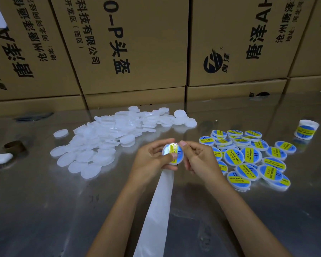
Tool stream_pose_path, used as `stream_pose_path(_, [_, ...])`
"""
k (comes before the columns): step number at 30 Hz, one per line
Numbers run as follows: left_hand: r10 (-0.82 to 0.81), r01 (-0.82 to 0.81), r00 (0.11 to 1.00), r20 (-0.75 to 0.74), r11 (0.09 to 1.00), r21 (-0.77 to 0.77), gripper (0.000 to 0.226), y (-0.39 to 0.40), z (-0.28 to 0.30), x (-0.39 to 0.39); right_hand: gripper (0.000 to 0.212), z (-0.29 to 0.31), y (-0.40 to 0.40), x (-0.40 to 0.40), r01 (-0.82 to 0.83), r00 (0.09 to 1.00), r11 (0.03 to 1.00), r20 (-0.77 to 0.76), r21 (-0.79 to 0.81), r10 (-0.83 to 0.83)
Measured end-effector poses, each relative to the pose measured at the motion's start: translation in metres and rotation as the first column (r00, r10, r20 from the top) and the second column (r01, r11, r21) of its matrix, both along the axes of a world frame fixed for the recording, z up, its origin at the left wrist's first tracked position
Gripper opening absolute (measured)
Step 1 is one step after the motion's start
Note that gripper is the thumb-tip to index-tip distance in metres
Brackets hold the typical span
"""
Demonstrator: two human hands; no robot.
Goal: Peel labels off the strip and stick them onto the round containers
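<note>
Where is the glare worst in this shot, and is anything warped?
Head view: glare washes out the label on the container held between the left hand and right hand; the steel table mirrors the cardboard boxes, whose edges lean outward from wide-angle distortion.

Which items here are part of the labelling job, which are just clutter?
Job: left hand, right hand, container in their grip, backing strip, unlabelled containers, labelled containers, label roll.

Clutter: cardboard boxes, brown tape roll, white case.
</note>
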State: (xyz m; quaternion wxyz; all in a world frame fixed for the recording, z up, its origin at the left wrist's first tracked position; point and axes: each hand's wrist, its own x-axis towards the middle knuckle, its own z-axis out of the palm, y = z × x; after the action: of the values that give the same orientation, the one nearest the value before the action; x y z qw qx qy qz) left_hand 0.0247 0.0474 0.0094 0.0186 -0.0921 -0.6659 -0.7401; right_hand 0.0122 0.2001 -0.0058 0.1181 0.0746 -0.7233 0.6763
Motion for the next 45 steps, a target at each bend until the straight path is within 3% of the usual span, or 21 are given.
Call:
stream_pose_path(4, [0.134, -0.137, 0.99, 0.051, 0.988, 0.073, 0.026, -0.002, -0.001, -0.002, 0.012, 0.003, -0.001, 0.002, -0.144, 0.989, 0.989, -0.036, 0.028, 0.144])
stream_pose_path(9, [0.207, -0.213, 0.976, 0.073, 0.973, 0.087, 0.019, -0.001, -0.002, -0.002, 0.024, -0.001, -0.003, 0.001, -0.182, 0.98, 0.982, -0.067, 0.056, 0.185])
stream_pose_path(12, [0.158, -0.163, 0.985, 0.062, 0.982, 0.093, 0.027, -0.002, -0.001, -0.001, 0.023, -0.001, -0.004, 0.003, -0.174, 0.974, 0.984, -0.14, 0.029, 0.177])
stream_pose_path(15, [0.034, -0.038, 0.999, 0.035, 0.992, 0.117, 0.021, -0.002, -0.001, -0.001, 0.024, 0.001, -0.004, 0.003, -0.15, 0.971, 0.989, -0.187, 0.005, 0.148])
stream_pose_path(19, [-0.089, 0.09, 0.996, -0.014, 0.993, 0.072, 0.047, 0.001, -0.001, -0.001, 0.032, 0.001, -0.001, 0.0, -0.046, 0.98, 0.999, -0.196, -0.001, 0.045])
stream_pose_path(22, [-0.076, 0.077, 0.997, -0.02, 0.997, 0.019, 0.057, 0.003, 0.0, 0.001, 0.036, -0.002, 0.0, 0.0, -0.025, 0.978, 0.998, -0.205, 0.065, 0.038])
stream_pose_path(27, [0.099, -0.098, 0.995, -0.02, 0.995, 0.024, 0.035, 0.004, 0.001, 0.001, 0.02, -0.003, -0.005, 0.001, -0.089, 0.984, 0.994, -0.146, 0.066, 0.098])
stream_pose_path(32, [0.233, -0.233, 0.972, 0.013, 0.966, 0.116, 0.027, 0.001, -0.001, 0.0, 0.022, -0.003, -0.013, 0.004, -0.238, 0.97, 0.971, -0.053, 0.009, 0.239])
stream_pose_path(39, [0.246, -0.265, 0.964, 0.103, 0.929, 0.26, 0.021, 0.006, -0.004, 0.002, 0.023, -0.002, -0.012, 0.005, -0.178, 0.975, 0.984, -0.136, -0.011, 0.175])
stream_pose_path(45, [0.203, -0.218, 0.975, 0.086, 0.947, 0.235, 0.013, 0.006, -0.002, 0.002, 0.019, -0.003, -0.011, 0.006, -0.136, 0.971, 0.991, -0.198, 0.004, 0.134])
